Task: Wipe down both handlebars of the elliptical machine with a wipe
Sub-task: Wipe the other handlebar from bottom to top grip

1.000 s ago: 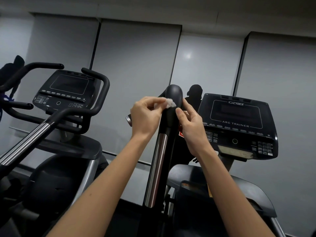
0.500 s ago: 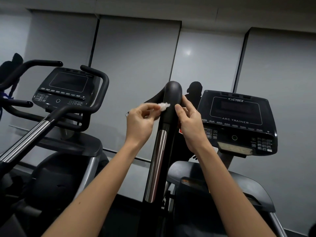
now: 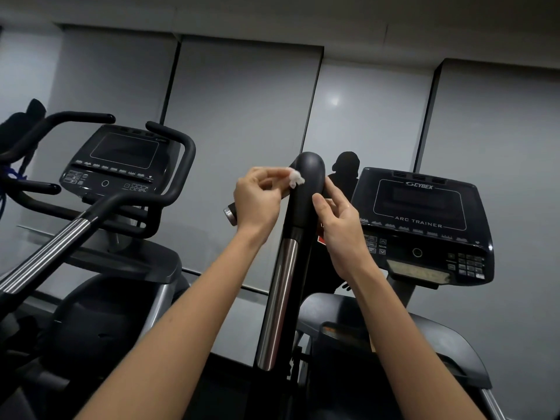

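1. Two machines fill my view: the Cybex trainer [image 3: 421, 219] on the right and a second trainer [image 3: 121, 159] far left.
2. One upright bar [image 3: 303, 207] rises near centre between my arms, with a black grip on top and a chrome sleeve below.
3. My right hand [image 3: 339, 225] holds the grip's right side lightly, thumb on the near face and fingers behind.
4. My left hand [image 3: 257, 198] pinches the wipe between thumb and fingertips, just left of the grip's rounded top.
5. The wipe [image 3: 295, 178], a small white wad, touches the grip's upper left edge. A second ago it sat on the grip; half a second ago it had lifted off leftward. I read this as another stroke starting. The sleeve and the other bar, which I can't pick out, seem still to do.
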Available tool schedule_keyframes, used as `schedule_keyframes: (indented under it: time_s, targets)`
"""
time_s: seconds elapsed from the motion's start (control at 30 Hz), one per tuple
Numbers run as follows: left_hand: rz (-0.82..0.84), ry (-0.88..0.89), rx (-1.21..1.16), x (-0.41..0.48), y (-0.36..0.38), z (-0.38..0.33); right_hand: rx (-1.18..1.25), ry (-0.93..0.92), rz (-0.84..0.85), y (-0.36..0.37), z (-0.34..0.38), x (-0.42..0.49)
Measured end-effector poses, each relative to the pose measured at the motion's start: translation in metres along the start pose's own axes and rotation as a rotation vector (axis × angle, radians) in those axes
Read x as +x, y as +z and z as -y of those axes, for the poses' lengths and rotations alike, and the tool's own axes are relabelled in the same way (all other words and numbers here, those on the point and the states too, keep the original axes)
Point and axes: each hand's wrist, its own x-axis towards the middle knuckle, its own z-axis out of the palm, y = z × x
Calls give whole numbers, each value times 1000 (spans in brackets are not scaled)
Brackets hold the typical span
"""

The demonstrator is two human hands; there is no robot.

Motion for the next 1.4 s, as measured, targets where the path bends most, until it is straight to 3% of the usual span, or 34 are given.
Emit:
schedule_keyframes:
  time_s: [0.2,0.5,0.7,0.93,1.13,1.23,1.4]
  targets:
    - [83,-139,-96,17,8,0,4,-20,16,-2,0,1]
    - [171,-134,-129,-39,-25,15,46,-36,21,-1,-6,0]
    - [282,135,128,-58,-46,12,268,20,1,1,-13,2]
    - [215,590,500,-36,-20,-5,624,117,36,16,-21,-5]
    - [245,745,722,8,5,-17,567,57,39,24,-23,-8]
    - [235,677,705,31,19,-25,541,67,29,26,-25,-7]
    - [221,277,680,69,37,-33,538,48,28,25,-29,-5]
